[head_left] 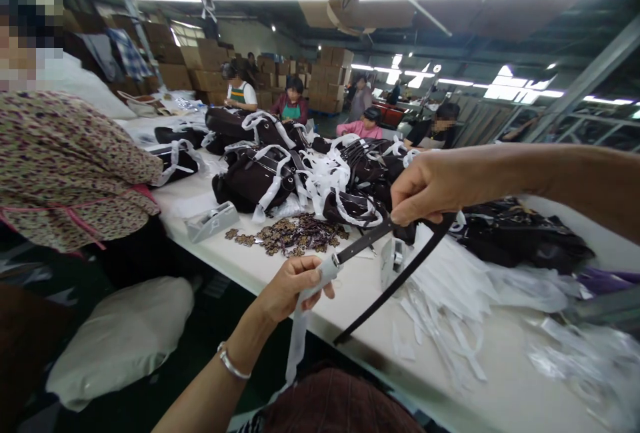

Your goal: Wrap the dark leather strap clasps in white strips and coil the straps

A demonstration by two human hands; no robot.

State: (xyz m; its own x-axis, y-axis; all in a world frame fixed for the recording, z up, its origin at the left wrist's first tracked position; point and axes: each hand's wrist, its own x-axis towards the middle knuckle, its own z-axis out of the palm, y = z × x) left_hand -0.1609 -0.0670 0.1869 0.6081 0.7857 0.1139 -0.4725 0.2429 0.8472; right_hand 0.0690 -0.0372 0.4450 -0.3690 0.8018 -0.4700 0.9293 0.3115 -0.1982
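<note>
My left hand (295, 286) pinches the end of a long dark brown leather strap (360, 243) where a white paper wrapping strip (300, 326) covers it and trails down toward six o'clock. My right hand (425, 186) is clenched on the same strap further along, at about two o'clock from the left. Between them the strap's long axis runs from eight to two o'clock; its loose tail drops back to the white surface (500, 380). Just beyond, at eleven o'clock, lie small bronze metal tags (295, 236), I think, and dark brown handbags (255, 180) wrapped in white.
</note>
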